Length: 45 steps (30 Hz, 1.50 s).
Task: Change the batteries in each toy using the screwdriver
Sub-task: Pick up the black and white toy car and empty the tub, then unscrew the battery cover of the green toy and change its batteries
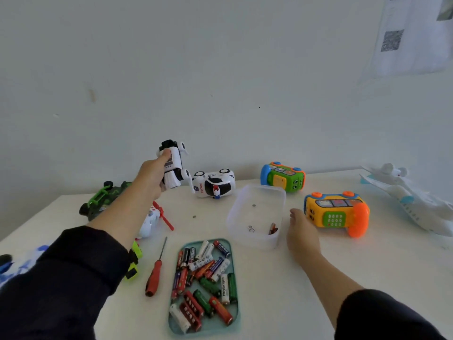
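The left hand (153, 179) is up above the back of the bench (306, 278), its fingers wrapped round the body of a white robot dog toy (174, 168). The toy looks light, hard and smooth, so the middle is the best place to hold it, not the thin legs. The right hand (302, 233) rests loose by the clear box (257, 214), holding nothing. The red screwdriver (155, 273) lies by the battery tray (234, 312).

Left hand (153, 176): we grip the white robot dog toy (173, 165), lifted above the table (318, 266), up-left of the battery tray (204, 284).
Right hand (302, 231): our fingers lie relaxed on the table, right of the tray, touching the orange toy phone (337, 212).
Screwdriver (155, 269): lying just left of the tray.
Clear tub (256, 214): just beyond the tray.
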Each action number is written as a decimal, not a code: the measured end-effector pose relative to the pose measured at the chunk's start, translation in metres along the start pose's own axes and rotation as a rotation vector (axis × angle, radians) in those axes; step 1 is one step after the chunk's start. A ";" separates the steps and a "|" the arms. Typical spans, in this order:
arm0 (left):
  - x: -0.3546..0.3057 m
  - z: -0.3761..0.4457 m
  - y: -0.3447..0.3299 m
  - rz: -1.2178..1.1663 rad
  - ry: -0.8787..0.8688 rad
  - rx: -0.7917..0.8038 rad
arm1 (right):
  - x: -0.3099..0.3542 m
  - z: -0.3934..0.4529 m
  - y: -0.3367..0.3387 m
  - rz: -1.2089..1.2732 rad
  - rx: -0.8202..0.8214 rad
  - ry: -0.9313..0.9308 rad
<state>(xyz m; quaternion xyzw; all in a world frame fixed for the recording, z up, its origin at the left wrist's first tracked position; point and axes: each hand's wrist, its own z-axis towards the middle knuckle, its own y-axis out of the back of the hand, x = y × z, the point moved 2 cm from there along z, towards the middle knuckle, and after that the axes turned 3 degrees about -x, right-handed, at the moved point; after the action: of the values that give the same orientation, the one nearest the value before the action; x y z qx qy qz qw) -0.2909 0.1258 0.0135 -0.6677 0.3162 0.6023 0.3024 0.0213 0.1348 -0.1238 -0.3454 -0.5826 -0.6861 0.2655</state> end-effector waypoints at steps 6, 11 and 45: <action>0.047 0.066 0.007 0.168 0.109 -0.036 | 0.003 0.015 -0.013 -0.162 0.041 0.072; 0.066 0.104 -0.005 0.322 0.128 -0.046 | -0.004 0.028 -0.023 -0.396 0.054 0.126; -0.001 0.023 0.038 0.960 -0.260 -0.049 | 0.005 0.012 -0.014 -0.355 0.120 0.157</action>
<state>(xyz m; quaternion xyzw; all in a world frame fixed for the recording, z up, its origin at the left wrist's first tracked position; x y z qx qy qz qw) -0.3351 0.1207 0.0111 -0.3728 0.5335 0.7591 0.0122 0.0093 0.1491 -0.1276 -0.1661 -0.6517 -0.7111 0.2053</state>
